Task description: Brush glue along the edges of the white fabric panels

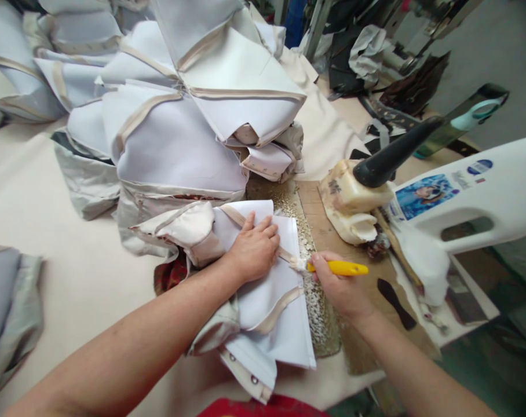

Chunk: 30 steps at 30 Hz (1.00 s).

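My left hand (255,248) lies flat, fingers together, pressing down on a white fabric piece (267,289) with beige edging. Closed around a yellow-handled brush (339,267), my right hand (339,286) holds the bristles against the beige strip at the piece's right edge. The piece rests on a glue-crusted board (315,220).
A tall pile of white and beige fabric pieces (180,127) rises behind the hands. To the right stand a glue-caked pot with a black handle (354,197) and a cut white plastic jug (471,191). More grey pieces (6,313) lie at the left edge.
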{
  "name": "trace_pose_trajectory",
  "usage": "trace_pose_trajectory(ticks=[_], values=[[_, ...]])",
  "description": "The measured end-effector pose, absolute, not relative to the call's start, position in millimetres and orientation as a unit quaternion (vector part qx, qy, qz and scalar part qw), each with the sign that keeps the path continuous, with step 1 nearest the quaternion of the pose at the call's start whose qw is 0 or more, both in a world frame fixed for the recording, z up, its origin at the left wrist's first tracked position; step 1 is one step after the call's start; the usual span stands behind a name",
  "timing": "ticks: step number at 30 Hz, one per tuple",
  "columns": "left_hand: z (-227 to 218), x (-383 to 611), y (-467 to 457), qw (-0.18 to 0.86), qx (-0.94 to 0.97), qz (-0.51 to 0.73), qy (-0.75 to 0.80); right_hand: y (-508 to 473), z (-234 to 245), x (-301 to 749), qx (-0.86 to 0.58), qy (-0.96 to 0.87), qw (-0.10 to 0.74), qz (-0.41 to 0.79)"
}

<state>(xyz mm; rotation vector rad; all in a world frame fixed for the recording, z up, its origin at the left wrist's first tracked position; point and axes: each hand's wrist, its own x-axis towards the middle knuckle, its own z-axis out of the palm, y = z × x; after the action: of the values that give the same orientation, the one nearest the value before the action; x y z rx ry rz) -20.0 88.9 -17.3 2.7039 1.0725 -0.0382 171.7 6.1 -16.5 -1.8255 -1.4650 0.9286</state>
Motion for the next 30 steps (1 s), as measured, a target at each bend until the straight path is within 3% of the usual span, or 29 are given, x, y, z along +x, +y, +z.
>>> trace_pose_trajectory(ticks=[6, 13, 20, 30], values=[[-16.8, -20.3, 89.0, 0.115, 0.926, -0.004, 0.359, -25.8, 0.6, 163.9, -0.693, -0.531, 0.252, 0.418], [-17.1, -19.3, 88.1, 0.095, 0.929, -0.008, 0.358, 8.0, -9.4, 162.1, -0.728, -0.489, 0.333, 0.346], [-19.3, -19.3, 87.8, 0.096, 0.93, 0.001, 0.355, -56.7, 3.1, 155.8, -0.692, -0.559, 0.256, 0.378], [-18.9, -18.7, 87.9, 0.108, 0.928, -0.017, 0.356, -35.7, -14.9, 163.7, -0.73, -0.52, 0.329, 0.298]])
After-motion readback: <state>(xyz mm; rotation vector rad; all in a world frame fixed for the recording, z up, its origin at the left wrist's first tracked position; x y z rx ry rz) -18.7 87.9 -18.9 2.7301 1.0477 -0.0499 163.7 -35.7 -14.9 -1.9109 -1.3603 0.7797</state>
